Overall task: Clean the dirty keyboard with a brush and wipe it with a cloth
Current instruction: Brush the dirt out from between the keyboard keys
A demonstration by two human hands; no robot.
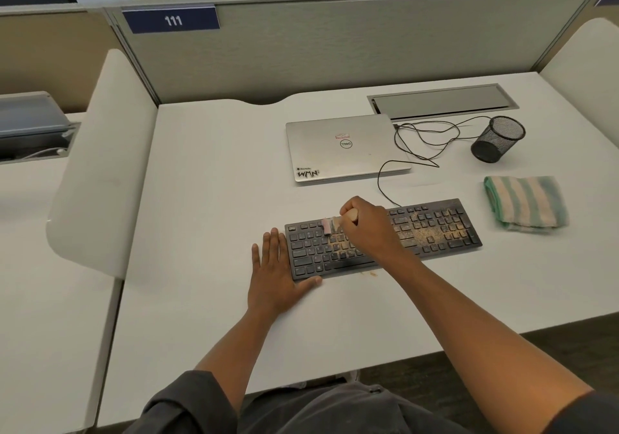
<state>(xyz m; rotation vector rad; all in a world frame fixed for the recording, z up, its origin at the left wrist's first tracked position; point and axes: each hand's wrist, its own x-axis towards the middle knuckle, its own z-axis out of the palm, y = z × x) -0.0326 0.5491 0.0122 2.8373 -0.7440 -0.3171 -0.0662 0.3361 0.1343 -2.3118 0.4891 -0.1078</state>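
One brush (330,225) (gripped), dusty keyboard (435,229)

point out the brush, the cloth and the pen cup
brush (330,225), head view, on its bristle end over the keys
cloth (526,203), head view, middle of the folded stripes
pen cup (495,144), head view, on its mesh wall

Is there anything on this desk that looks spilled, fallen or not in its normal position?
Yes. Tan crumbs cover the keyboard, thickest on its right half, with a few on the desk before it. The mesh pen cup lies tipped on its side.
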